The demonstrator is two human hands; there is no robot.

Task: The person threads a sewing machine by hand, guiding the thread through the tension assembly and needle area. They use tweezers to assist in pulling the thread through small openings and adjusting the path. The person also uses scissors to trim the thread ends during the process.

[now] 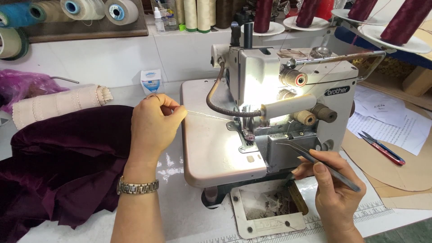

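At sewing machine (270,94): left hand (153,123) pinches thread (204,114) taut; right hand (335,189) grips tweezers (315,162).

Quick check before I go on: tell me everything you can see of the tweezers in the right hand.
The tweezers are slim, grey metal, long and tapering to a fine point. The right hand pinches them near the back end between thumb and fingers, the rear tip jutting past the hand. They slant up and left, the point lying at the front of the white sewing machine, below its lit needle area. Whether the point grips any thread cannot be told.
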